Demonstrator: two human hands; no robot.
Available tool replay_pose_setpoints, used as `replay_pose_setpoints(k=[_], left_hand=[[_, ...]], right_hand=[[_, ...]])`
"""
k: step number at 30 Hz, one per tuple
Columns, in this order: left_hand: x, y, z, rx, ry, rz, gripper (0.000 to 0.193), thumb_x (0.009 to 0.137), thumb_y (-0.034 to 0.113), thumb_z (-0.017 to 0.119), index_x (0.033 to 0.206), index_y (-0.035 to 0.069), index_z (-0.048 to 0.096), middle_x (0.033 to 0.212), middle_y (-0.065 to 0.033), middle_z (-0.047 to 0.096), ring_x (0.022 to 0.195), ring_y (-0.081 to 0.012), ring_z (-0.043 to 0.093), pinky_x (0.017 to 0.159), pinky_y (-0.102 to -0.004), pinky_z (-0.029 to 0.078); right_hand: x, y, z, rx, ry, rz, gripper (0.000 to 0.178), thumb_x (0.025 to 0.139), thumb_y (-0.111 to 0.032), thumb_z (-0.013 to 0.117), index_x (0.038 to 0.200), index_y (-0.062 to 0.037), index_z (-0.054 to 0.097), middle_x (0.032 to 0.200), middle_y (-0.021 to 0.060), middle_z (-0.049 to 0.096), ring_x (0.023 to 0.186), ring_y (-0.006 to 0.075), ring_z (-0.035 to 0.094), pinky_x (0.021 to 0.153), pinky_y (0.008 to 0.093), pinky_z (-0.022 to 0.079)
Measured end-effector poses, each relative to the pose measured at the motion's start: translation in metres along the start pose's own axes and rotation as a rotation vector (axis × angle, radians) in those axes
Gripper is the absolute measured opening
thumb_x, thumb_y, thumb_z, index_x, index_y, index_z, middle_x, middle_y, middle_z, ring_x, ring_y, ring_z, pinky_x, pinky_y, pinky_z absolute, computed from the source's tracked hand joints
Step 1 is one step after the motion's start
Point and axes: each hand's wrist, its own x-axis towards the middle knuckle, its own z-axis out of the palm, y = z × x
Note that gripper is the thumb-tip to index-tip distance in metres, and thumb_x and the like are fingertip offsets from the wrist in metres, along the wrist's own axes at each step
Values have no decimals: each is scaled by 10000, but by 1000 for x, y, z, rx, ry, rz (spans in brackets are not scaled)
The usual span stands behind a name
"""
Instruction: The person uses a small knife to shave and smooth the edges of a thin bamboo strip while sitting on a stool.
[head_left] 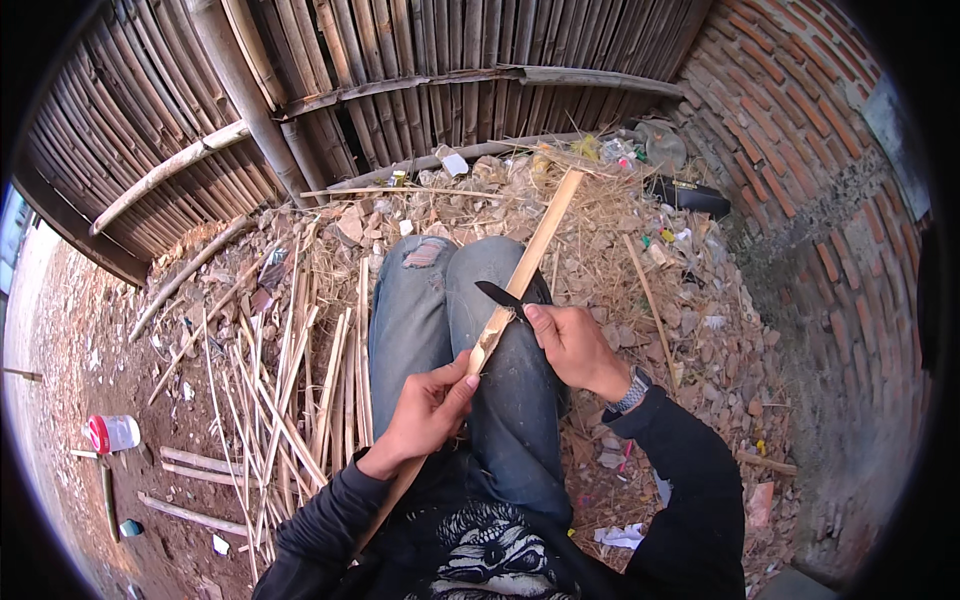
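Note:
A long, pale bamboo strip lies slantwise across my right thigh, its far end up over the rubble. My left hand is closed round its nearer part, below a darker node. My right hand grips a knife whose handle is hidden in the fist. The knife's dark blade points left and lies across the strip just beyond the node. Small shavings cling to the strip beside the blade. The strip's near end runs down under my left forearm.
Many split bamboo strips lie heaped on the ground left of my legs. A white and red tub stands farther left. Rubble and litter cover the ground ahead, up to a bamboo wall. A brick wall rises at the right.

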Motion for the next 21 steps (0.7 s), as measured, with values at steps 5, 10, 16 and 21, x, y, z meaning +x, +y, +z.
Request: replay_pose_setpoints(k=[5, 10, 16, 21], left_hand=[[2, 8, -1, -78, -68, 8, 405, 1104, 190, 546, 1468, 12, 551, 638, 72, 462, 496, -10, 385, 449, -224, 306], [4, 11, 4, -109, -57, -58, 404, 1114, 213, 521, 1473, 30, 545, 608, 66, 444, 428, -24, 356, 391, -227, 276], [9, 21, -3, -265, -142, -130, 411, 1124, 255, 491, 1485, 64, 540, 606, 59, 378, 401, -42, 327, 352, -225, 249], [6, 20, -1, -396, -174, -175, 425, 1111, 259, 512, 1502, 91, 528, 629, 70, 295, 422, -32, 266, 353, -213, 216]], right_hand=[[31, 0, -30, -8, 169, 147, 504, 1101, -361, 489, 809, 23, 636, 633, 256, 562, 577, 462, 569, 548, 482, 419], [-7, -16, 2, -35, -9, 6, 503, 1103, -350, 491, 812, 32, 642, 614, 250, 551, 571, 443, 588, 541, 474, 421], [-5, -27, 1, 1, 18, -48, 527, 1104, -360, 489, 785, 37, 627, 574, 245, 520, 527, 423, 563, 515, 459, 401], [14, -10, -27, -23, 33, 285, 534, 1106, -350, 484, 774, 46, 618, 655, 286, 560, 671, 504, 594, 585, 489, 428]])
